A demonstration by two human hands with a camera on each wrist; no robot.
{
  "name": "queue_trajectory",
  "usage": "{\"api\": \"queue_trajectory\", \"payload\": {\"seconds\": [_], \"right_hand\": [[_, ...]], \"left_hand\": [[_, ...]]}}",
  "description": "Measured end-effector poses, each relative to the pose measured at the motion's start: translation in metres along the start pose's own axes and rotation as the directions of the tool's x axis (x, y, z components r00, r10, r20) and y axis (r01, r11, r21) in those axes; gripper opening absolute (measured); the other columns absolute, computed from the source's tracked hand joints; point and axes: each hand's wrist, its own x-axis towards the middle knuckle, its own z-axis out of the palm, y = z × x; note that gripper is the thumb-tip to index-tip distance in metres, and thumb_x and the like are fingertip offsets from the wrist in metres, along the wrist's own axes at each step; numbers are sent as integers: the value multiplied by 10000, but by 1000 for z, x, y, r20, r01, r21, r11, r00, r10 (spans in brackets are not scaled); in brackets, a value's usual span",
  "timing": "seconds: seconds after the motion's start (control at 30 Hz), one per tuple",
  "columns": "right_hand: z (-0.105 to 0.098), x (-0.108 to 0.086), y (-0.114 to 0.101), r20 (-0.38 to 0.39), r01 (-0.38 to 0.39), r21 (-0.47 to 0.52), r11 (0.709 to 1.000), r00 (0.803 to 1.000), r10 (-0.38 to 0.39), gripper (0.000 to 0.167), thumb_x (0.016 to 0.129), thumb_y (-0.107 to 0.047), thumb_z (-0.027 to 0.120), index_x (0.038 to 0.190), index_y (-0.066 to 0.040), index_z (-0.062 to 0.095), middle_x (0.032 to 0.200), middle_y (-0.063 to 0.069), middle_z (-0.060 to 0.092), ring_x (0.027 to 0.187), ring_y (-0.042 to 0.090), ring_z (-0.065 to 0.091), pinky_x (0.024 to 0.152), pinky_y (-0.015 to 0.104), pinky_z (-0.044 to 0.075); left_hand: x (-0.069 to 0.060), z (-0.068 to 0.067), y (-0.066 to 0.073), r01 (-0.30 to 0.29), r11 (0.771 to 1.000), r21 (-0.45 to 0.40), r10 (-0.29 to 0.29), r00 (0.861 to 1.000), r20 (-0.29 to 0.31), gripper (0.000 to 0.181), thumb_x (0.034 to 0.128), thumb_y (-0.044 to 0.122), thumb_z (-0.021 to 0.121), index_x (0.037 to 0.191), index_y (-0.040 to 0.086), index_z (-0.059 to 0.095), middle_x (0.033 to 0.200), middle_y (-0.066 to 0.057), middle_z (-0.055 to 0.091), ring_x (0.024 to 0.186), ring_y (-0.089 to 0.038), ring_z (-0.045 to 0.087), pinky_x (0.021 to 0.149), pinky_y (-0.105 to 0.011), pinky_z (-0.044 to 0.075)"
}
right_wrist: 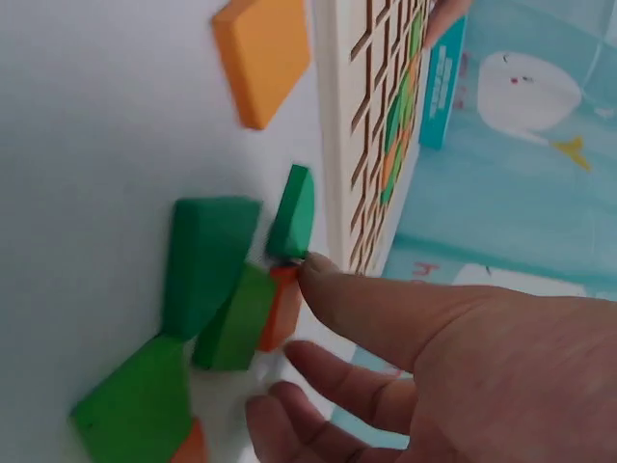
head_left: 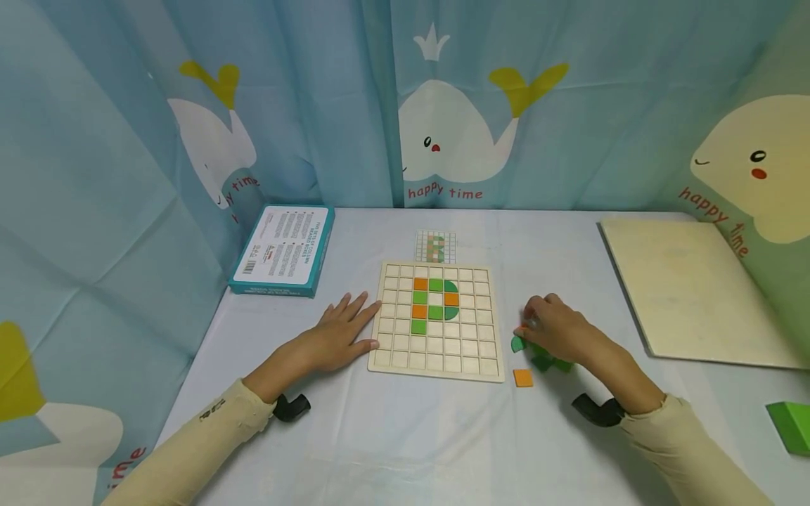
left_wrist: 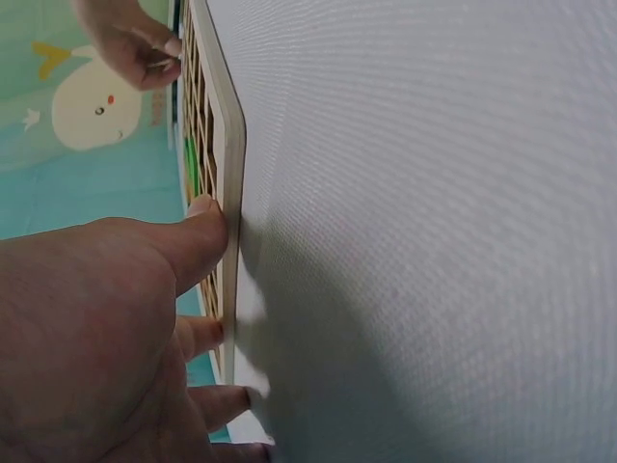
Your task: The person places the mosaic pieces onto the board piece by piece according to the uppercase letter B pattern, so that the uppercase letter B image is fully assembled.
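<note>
A wooden grid board holds orange, light green and dark green pieces in its upper middle cells. My left hand lies flat with spread fingers, thumb and fingertips touching the board's left edge; the left wrist view shows the thumb on the rim. Right of the board, my right hand is over a small pile. In the right wrist view its thumb and forefinger pinch an orange piece, beside a dark green curved piece and several green pieces. A loose orange square lies nearer me.
A printed pattern card lies behind the board. The teal and white box is at the back left. On the right are a large pale wooden panel and a green block. Whale-print curtains stand behind the table.
</note>
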Motion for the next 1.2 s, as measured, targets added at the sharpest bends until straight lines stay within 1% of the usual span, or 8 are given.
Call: {"api": "queue_trajectory", "payload": {"seconds": [0.17, 0.3, 0.53, 0.67, 0.87, 1.03, 1.13, 1.2], "right_hand": [[2, 1, 10, -48, 44, 37, 998, 998, -42, 184, 1017, -125, 707, 1137, -2, 642, 1102, 220, 617, 969, 336, 620, 799, 498, 550], [6, 3, 12, -99, 71, 67, 995, 993, -64, 238, 982, -19, 712, 1195, 51, 631, 1112, 253, 612, 990, 374, 630, 847, 529, 572], [9, 3, 15, -99, 35, 95, 995, 995, -26, 279, 983, -7, 700, 1241, 61, 620, 1161, 266, 585, 1026, 385, 616, 880, 526, 570], [15, 4, 14, -115, 66, 102, 993, 992, -54, 276, 1006, 5, 660, 1275, 50, 617, 1213, 260, 581, 1077, 391, 612, 908, 531, 562], [22, 8, 5, -148, 91, 87, 992, 986, -78, 272, 1032, -41, 647, 1298, 13, 626, 1224, 232, 585, 1062, 357, 616, 833, 457, 539], [22, 11, -13, -179, 108, 83, 991, 980, -91, 262, 1030, -74, 670, 1280, 0, 642, 1191, 223, 617, 1065, 353, 626, 890, 554, 455], [22, 13, -29, -170, 136, 91, 986, 978, -119, 258, 1034, -80, 667, 1278, -1, 645, 1195, 217, 617, 1063, 352, 631, 927, 599, 433], [24, 15, -38, -154, 157, 111, 981, 978, -139, 260, 1033, -95, 679, 1277, -11, 651, 1193, 192, 616, 1057, 332, 626, 938, 585, 425]], "left_hand": [[0, 0, 0, 11, 1000, 6, -11, 1000, 6, 769, 1091, 515, 521, 1709, 195, 194, 1771, -162, 89, 1623, -458, 31, 1265, -683, 124], [0, 0, 1, 6, 1000, 6, -6, 1000, 6, 762, 1091, 509, 525, 1707, 193, 206, 1770, -166, 98, 1622, -460, 34, 1263, -687, 125], [-1, 0, 2, 1, 1000, 6, -1, 1000, 0, 759, 1090, 499, 532, 1705, 188, 214, 1768, -169, 105, 1621, -463, 41, 1260, -692, 127], [-1, -1, 3, 3, 1000, 5, -3, 1000, -2, 759, 1091, 494, 535, 1705, 182, 217, 1767, -176, 109, 1619, -469, 44, 1258, -696, 129], [-1, -2, 4, 6, 1000, 4, -6, 1000, -1, 760, 1091, 494, 534, 1706, 182, 212, 1767, -177, 103, 1620, -467, 39, 1262, -691, 121], [0, -3, 4, 7, 1000, 9, -7, 1000, 9, 765, 1091, 502, 530, 1707, 187, 205, 1768, -172, 99, 1621, -462, 37, 1264, -685, 124], [0, -3, 4, 9, 1000, 14, -9, 1000, 12, 766, 1090, 505, 531, 1707, 189, 205, 1768, -172, 100, 1621, -462, 39, 1262, -687, 128], [0, -2, 4, 7, 1000, 14, -7, 1000, 10, 766, 1089, 507, 532, 1707, 191, 207, 1768, -173, 102, 1621, -463, 41, 1261, -689, 129]]}}
